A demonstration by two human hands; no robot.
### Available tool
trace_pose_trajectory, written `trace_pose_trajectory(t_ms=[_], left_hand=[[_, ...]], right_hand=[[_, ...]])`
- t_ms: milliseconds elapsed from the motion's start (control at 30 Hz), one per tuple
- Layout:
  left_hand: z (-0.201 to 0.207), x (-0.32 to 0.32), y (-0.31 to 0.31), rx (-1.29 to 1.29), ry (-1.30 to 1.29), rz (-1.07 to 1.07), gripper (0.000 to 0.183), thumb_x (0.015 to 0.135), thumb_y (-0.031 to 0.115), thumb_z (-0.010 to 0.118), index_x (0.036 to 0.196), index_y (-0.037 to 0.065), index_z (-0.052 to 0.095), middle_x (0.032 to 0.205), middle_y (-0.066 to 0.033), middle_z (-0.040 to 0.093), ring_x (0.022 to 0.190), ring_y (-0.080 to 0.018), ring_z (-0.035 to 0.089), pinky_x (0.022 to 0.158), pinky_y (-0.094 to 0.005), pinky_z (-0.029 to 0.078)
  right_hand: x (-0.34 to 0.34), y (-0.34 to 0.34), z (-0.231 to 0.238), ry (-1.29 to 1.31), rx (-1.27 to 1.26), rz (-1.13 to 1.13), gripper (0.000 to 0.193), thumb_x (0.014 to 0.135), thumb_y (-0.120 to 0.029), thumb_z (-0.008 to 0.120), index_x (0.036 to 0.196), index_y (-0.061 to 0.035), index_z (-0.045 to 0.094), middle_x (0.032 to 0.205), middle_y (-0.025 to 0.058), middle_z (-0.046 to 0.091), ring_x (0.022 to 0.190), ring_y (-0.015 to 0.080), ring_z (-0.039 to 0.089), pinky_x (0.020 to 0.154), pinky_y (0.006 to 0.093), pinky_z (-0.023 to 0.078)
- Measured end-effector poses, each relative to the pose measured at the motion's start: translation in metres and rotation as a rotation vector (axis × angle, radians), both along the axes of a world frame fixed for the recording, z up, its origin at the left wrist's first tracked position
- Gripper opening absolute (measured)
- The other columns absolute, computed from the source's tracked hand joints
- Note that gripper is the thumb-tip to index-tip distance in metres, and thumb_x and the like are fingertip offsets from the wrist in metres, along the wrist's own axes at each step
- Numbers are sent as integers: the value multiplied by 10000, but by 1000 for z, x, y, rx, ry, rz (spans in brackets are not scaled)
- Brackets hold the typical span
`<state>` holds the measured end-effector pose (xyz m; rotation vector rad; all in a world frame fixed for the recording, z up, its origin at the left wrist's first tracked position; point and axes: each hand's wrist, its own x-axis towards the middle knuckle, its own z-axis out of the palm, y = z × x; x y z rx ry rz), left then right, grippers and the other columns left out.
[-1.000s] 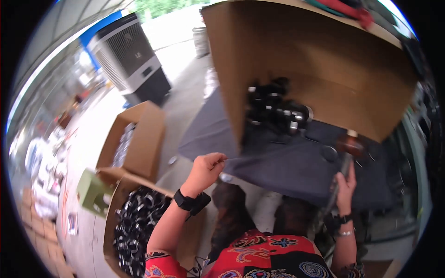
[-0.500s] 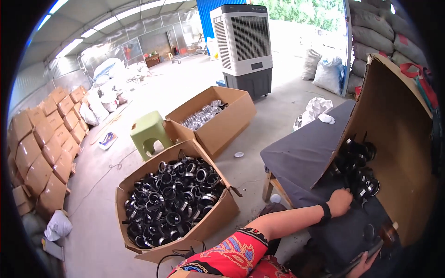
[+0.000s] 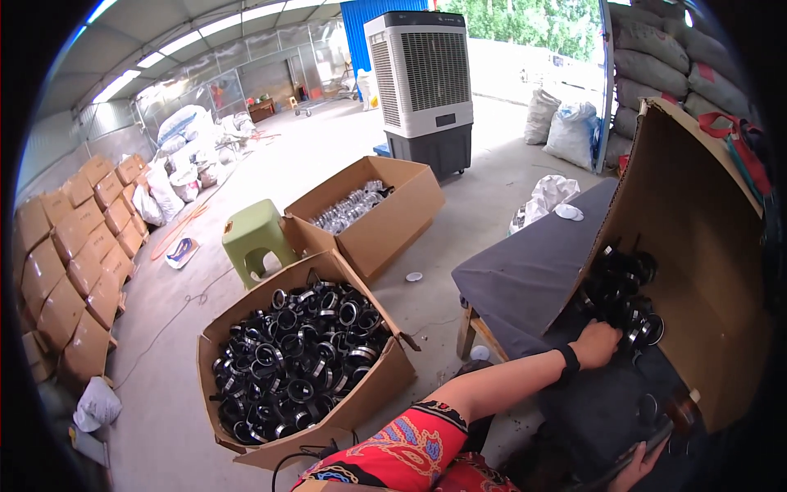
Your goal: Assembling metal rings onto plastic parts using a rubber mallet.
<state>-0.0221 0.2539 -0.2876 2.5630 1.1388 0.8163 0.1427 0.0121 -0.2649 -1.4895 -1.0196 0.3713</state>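
My left hand point(image 3: 596, 344), with a black band at its wrist, is closed beside a pile of black ring-shaped parts with shiny metal bands point(image 3: 627, 295). Those parts lie in the mouth of a cardboard carton point(image 3: 709, 271) tipped on its side on the cloth-covered table point(image 3: 533, 254). What the left fingers grip, if anything, is hidden. Low at the right, my right hand point(image 3: 633, 469) is closed round the edge of a dark, flat-looking thing point(image 3: 643, 451) whose kind I cannot make out. A thin dark ring point(image 3: 648, 406) shows just above it.
An open carton point(image 3: 385, 394) heaped with similar black rings stands on the floor at left. Behind it are a green stool point(image 3: 256, 238) and another carton point(image 3: 402, 217) with clear and black pieces. An air cooler point(image 3: 426, 90), stacked boxes point(image 3: 70, 246) and sacks point(image 3: 570, 135) stand farther off.
The whole view has shifted slightly. My left hand has moved a little up toward the pile of black rings; my right hand keeps nearly the same place.
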Motion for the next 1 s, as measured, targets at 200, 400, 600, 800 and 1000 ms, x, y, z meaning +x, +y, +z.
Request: trace_pose_trajectory(t_ms=[200,400,600,800,1000], left_hand=[[24,2,11,-267,-698,19,260,799,227,659,797,-26,600,760,-227,627,778,-407,619,697,-442,474],[33,-31,-23,-548,-941,-6,315,883,292,630,790,-2,564,643,-51,535,605,-136,516,569,-322,433],[-4,-127,-110,-853,-1025,34,304,882,283,636,751,34,522,633,22,486,625,-50,452,538,-249,383],[-97,-133,-153,-872,-1070,-68,286,939,260,581,733,73,517,622,54,466,595,-34,444,536,-225,373],[-94,-116,-141,-972,-1169,-201,197,931,177,585,791,40,604,711,3,593,665,-93,540,648,-274,469]], right_hand=[[19,2,-26,101,86,81,634,902,-62,555,1467,-22,271,1151,98,543,766,179,524,658,286,471],[11,5,-17,126,67,77,638,902,-41,543,1476,-47,264,1015,81,562,685,164,504,601,290,465],[20,7,-26,156,-25,88,587,937,-115,525,1466,-36,283,992,110,577,696,185,521,605,295,469],[40,-6,-41,74,-104,43,504,979,-238,486,1364,75,397,945,138,576,720,206,535,639,346,483],[96,-2,-76,-614,-183,-7,407,957,-173,494,1284,70,481,1200,216,570,1097,318,540,973,373,406]])
